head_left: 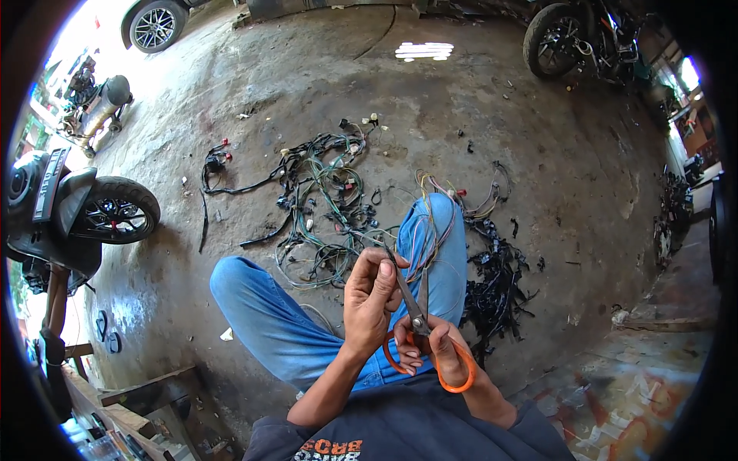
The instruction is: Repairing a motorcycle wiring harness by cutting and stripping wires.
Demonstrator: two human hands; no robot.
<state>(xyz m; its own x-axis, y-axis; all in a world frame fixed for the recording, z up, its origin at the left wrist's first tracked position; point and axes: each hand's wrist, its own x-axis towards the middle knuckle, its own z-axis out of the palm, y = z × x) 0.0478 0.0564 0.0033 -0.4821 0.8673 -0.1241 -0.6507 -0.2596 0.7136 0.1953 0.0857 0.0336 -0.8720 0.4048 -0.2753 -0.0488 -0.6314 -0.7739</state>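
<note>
My right hand point(437, 352) grips a pair of scissors point(409, 298) by its orange handles, thumb and fingers through the loops. The grey blades stand apart and point away from me. My left hand point(370, 298) is closed in a pinch beside the tip of the left blade, on what looks like a thin wire; the fingers mostly cover it. Thin coloured wires point(432, 240) drape over my right knee. Beyond my hands, a tangled wiring harness point(327, 184) with green wires, black-wrapped branches and small connectors lies on the floor.
Black scraps point(496, 284) are heaped right of my right leg. A motorcycle wheel point(115, 209) stands at the left, another motorcycle point(576, 38) at the far right. A wooden bench point(146, 392) is near left, with sandals point(109, 330) beyond it. A car wheel point(155, 27) shows far left.
</note>
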